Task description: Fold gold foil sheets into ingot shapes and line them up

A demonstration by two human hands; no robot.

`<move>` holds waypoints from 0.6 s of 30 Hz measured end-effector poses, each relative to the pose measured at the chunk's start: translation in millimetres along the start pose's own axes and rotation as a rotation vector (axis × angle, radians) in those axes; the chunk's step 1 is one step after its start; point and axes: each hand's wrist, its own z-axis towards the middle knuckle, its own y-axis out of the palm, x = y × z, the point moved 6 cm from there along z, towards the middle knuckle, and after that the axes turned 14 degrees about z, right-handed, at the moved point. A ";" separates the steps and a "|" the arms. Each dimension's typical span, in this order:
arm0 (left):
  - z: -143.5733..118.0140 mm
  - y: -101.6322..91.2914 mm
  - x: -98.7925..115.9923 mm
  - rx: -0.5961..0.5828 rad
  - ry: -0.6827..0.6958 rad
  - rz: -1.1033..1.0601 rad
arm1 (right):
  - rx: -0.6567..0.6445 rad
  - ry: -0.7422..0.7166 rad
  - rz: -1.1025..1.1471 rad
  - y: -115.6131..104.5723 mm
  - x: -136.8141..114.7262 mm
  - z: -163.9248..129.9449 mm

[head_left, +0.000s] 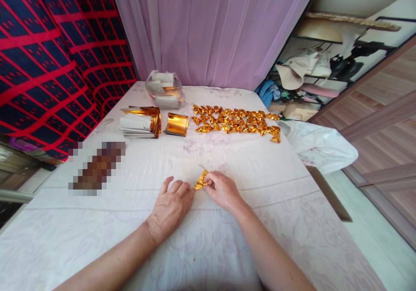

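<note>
A partly folded piece of gold foil paper (200, 181) lies just above the cloth in front of me, with a pale edge sticking up at its top. The thumb and fingers of my right hand (225, 190) pinch it from the right. My left hand (172, 205) rests on the cloth to the left, palm down with fingers apart; its fingertips touch the paper's lower left corner. Beyond my hands, folded gold foil pieces (238, 119) are laid out in several rows. A small stack of gold foil sheets (176, 124) lies left of them.
Further left stands a larger stack of foil sheets (139, 123). Behind it is a clear plastic bag (164, 89) with more sheets. A blurred-out patch (97, 169) covers something at the table's left. A white plastic bag (325, 145) hangs past the right edge; a purple curtain (211, 31) closes the back.
</note>
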 end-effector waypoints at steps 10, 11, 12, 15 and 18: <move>1.8 -0.1 3.6 0.006 -0.003 -0.005 | -0.051 -0.299 -0.001 -0.3 -4.8 -14.9; 1.8 0.0 3.9 0.008 0.001 -0.005 | -0.049 -0.307 -0.041 0.6 -6.1 -16.2; 1.8 0.4 4.0 0.012 0.004 -0.005 | -0.046 -0.307 -0.080 1.4 -7.3 -17.1; 1.3 1.4 4.8 0.045 0.016 0.004 | -0.040 -0.298 -0.164 3.6 -10.7 -18.5; 0.8 3.4 6.0 0.067 0.037 0.028 | -0.029 -0.300 -0.202 4.2 -13.7 -19.4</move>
